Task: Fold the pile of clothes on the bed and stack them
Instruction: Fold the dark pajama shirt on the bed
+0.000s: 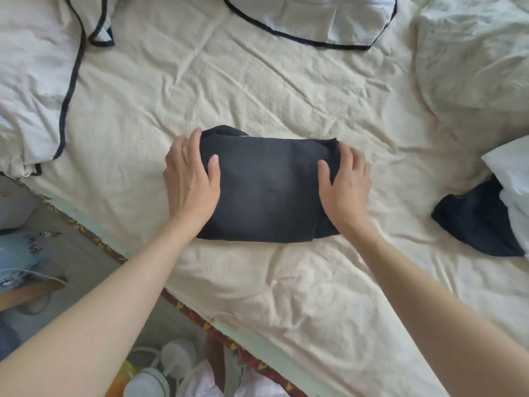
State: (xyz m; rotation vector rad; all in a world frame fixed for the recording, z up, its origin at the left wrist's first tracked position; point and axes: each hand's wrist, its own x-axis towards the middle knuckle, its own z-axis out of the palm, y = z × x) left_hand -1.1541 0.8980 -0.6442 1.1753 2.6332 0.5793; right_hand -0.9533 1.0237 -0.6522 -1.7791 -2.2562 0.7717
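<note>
A folded black garment [267,190] lies as a neat rectangle in the middle of the cream bed sheet [257,90]. My left hand [190,179] holds its left edge, thumb on top and fingers down the side. My right hand [345,186] holds its right edge the same way, thumb on top. At the right of the bed lies a crumpled dark navy garment [476,222], partly under a white garment [512,179].
White pillows with black piping lie at the far left [34,90] and top centre [312,15]. A rumpled pale duvet [475,61] fills the top right. The bed's patterned edge [229,343] runs diagonally at lower left; shoes [160,371] stand on the floor.
</note>
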